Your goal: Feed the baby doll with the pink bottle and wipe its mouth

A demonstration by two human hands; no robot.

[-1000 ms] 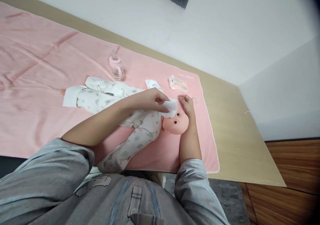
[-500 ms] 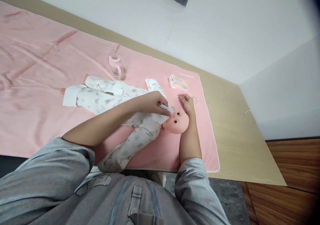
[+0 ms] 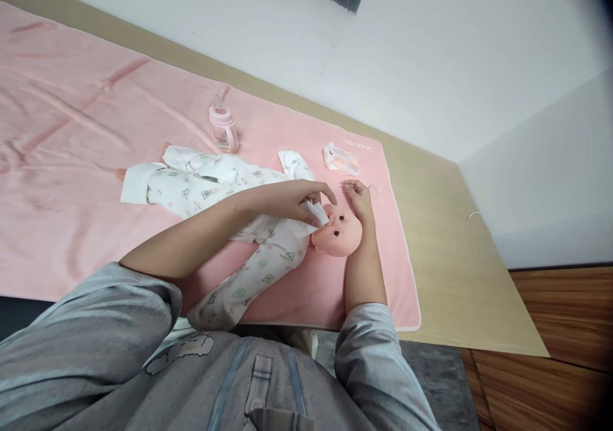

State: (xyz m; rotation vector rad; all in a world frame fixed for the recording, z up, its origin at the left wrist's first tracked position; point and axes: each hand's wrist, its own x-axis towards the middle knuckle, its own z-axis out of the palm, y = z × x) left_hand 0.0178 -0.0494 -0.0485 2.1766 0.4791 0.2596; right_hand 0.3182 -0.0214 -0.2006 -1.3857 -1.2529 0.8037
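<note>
A baby doll [image 3: 345, 236] in printed white clothes lies face up, its bald head at the right. My left hand [image 3: 306, 199] is over the doll's neck and chin, closed on a white tissue [image 3: 316, 214] that touches the lower face by the mouth. Its index finger stretches out past the tissue. My right hand [image 3: 358, 196] rests on the blanket just beyond the head, fingers loosely bent and apart, with the forearm along the crown. Close by that hand lies a small clear item [image 3: 375, 191], partly hidden, whose kind I cannot make out.
A pink blanket [image 3: 76, 105] covers much of the wooden table [image 3: 445, 246]. Behind the doll stands a baby bottle [image 3: 223, 128] with a pink collar and handle. A crinkled plastic packet [image 3: 341, 158] lies near the blanket's right end. A white wall [image 3: 407, 67] rises behind.
My left hand has drawn back slightly from the doll's mouth with the tissue, and its index finger has straightened out. My right hand and the doll have stayed where they were.
</note>
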